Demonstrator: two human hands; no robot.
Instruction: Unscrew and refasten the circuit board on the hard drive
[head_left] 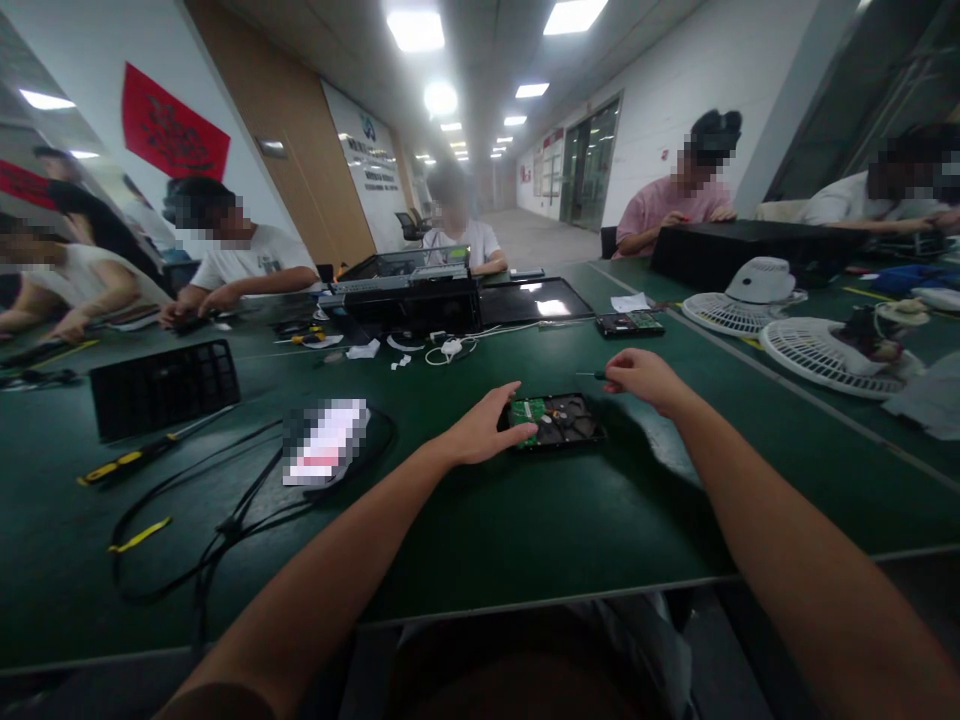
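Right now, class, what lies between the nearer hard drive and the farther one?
In the head view, the thin screwdriver and right hand appear between the nearer hard drive and the farther one.

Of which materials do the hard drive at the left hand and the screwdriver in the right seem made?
Hard drive: dark, matte, rigid-looking casing, probably metal; green board, likely coated laminate. Screwdriver: thin, pale shaft, probably metal; dark green handle, possibly plastic, mostly hidden.

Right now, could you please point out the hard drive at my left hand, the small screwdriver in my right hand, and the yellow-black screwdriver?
Hard drive (568,424): head view, dark casing.
Small screwdriver (599,376): head view, handle.
Yellow-black screwdriver (136,458): head view, handle.
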